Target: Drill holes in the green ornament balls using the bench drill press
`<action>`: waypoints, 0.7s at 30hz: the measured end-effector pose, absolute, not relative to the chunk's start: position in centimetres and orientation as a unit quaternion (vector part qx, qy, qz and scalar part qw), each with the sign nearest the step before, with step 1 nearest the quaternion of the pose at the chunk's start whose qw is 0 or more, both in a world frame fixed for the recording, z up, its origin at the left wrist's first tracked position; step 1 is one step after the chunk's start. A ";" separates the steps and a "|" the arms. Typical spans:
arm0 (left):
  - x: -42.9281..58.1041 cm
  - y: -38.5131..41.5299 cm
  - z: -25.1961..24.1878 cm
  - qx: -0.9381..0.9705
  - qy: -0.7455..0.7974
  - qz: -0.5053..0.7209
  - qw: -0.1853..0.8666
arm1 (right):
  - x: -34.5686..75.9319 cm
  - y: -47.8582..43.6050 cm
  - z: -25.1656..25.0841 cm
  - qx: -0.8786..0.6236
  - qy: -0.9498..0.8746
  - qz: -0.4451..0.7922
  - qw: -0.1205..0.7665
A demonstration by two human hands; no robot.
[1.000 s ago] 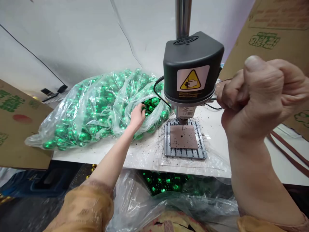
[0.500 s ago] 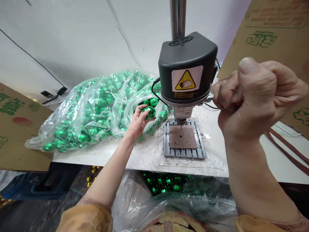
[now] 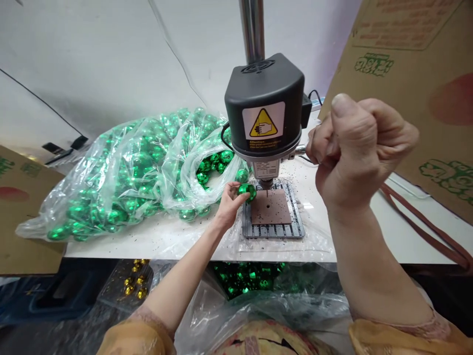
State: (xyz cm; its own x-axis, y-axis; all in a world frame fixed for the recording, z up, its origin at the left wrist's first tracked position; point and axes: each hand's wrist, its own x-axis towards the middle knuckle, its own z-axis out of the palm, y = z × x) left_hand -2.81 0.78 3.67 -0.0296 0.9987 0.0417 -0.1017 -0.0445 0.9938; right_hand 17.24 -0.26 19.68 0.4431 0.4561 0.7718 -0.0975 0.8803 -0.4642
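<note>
A shiny green faceted ball (image 3: pixel 247 191) is pinched between the thumb and fingers of my left hand (image 3: pixel 229 204), at the left edge of the drill press base (image 3: pixel 295 228). A brown square board (image 3: pixel 271 214) with a dark hole lies on that base under the drill bit (image 3: pixel 267 191). My right hand (image 3: pixel 358 148) is closed in a fist round the handle (image 3: pixel 300 150) on the right of the black drill press head (image 3: pixel 264 98). Most of the handle is hidden by the fingers.
Left of the press lies a clear plastic bag (image 3: pixel 121 167) of green balls, its mouth open. Cardboard boxes (image 3: pixel 399 98) stand at both sides. Below the table edge, more green balls (image 3: pixel 251 281) lie in plastic. Dark shavings surround the base; a brown strap (image 3: pixel 424 231) lies right.
My left hand has drawn the green ball out of the bag's mouth and carried it right, to the drill press base. My right hand stays on the handle. The camera view has shifted slightly.
</note>
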 end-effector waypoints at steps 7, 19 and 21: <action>-0.7 1.3 1.5 0.544 0.437 0.524 0.488 | 17.2 -0.4 19.7 -0.191 -0.510 0.164 0.822; 0.0 1.3 1.0 0.602 0.431 0.491 0.459 | 16.7 -0.4 19.6 -0.226 -0.521 0.121 0.814; 0.0 1.3 1.0 0.614 0.429 0.479 0.458 | 16.8 -0.4 19.6 -0.225 -0.523 0.120 0.813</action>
State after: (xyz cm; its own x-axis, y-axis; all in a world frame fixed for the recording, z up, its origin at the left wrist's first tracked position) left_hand 0.01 1.30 0.99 0.1718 0.9656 0.1950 0.0882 -0.2123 0.9732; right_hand 16.76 -0.41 19.63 0.4242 0.4313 0.7963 0.0398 0.8696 -0.4922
